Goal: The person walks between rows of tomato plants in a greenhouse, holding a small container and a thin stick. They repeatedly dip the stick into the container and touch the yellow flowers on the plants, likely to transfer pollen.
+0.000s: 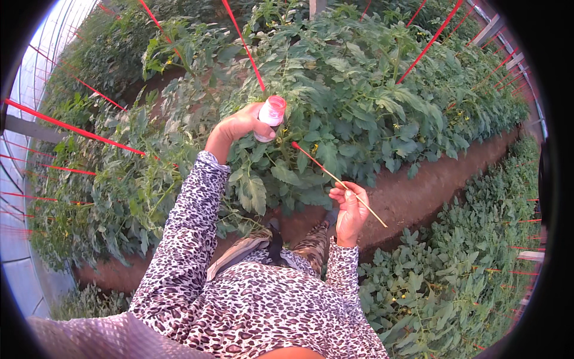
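My left hand (240, 124) grips a small clear bottle (271, 113) with a red-stained open mouth and a pale label or band. It is held up, slightly tilted, in front of tomato foliage. Between the thumb and fingers of my right hand (351, 210) is a thin wooden stick (334, 177). Its far end is red and points up and left, just below the bottle and apart from it. Small yellow tomato flowers (315, 147) show among the leaves near the stick's red tip. What the bottle contains cannot be made out.
Tomato plants (358, 103) fill the row ahead, with red support strings (244, 45) running up from them. Bare soil (430, 188) forms a path at the right, and another plant row (430, 287) lies beyond it. A translucent greenhouse wall (18, 242) curves along the left.
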The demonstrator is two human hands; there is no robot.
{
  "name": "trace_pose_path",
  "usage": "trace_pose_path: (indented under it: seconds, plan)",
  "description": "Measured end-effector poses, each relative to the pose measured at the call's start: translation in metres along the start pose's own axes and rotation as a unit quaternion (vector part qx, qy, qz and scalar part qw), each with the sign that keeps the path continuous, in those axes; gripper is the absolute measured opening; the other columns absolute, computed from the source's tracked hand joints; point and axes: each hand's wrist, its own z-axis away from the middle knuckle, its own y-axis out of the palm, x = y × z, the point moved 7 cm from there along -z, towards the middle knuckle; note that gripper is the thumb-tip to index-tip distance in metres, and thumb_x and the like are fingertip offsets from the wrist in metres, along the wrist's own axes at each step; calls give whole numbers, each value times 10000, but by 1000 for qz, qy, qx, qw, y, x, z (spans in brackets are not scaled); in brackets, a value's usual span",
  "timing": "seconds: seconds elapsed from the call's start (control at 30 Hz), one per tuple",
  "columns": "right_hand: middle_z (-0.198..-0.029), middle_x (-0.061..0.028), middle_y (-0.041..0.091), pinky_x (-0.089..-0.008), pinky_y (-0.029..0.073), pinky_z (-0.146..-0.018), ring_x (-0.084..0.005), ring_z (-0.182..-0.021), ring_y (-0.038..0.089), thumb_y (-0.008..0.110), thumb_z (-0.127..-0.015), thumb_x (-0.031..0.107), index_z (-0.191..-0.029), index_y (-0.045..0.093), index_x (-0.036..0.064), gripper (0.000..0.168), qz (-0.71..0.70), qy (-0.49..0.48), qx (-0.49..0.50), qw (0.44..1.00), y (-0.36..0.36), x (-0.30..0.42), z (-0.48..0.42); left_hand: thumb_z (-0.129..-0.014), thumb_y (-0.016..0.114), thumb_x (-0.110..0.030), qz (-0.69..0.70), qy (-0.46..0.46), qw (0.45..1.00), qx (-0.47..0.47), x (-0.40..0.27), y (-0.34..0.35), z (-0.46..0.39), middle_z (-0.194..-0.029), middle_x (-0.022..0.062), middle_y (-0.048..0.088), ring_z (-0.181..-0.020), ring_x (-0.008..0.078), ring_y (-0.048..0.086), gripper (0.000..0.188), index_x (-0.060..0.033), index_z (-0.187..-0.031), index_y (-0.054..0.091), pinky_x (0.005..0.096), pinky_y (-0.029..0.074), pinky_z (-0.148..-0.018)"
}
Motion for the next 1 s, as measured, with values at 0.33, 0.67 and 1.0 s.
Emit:
trace_pose_path:
  seconds: [0.33,0.67,1.0]
  plan:
    - [-1023,-186,643,-357,549,-792,-244,-875,660,517,-957,130,-1100,540,-64,243,63,10,74,995,32,-29,-22,-620,754,-120,34,16,999,5,5,-5,-8,-964,-13,601,-896,121,539,467,-43,-1051,590,269,423,-838]
    - [-1018,-169,647,-338,542,-802,-226,-874,657,509,-964,127,-1105,532,-70,243,65,-26,50,996,38,-28,-28,-620,761,-117,26,26,999,-1,4,-5,-3,-940,-1,613,-868,126,548,429,-39,-1010,601,274,432,-819]
    - [-1013,-206,634,-351,557,-778,-247,-844,659,497,-938,95,-1082,537,-64,218,58,-69,-24,996,-3,21,-19,-592,773,-165,-16,39,999,-26,4,7,5,-912,-3,595,-849,122,534,468,-34,-999,583,273,431,-793]
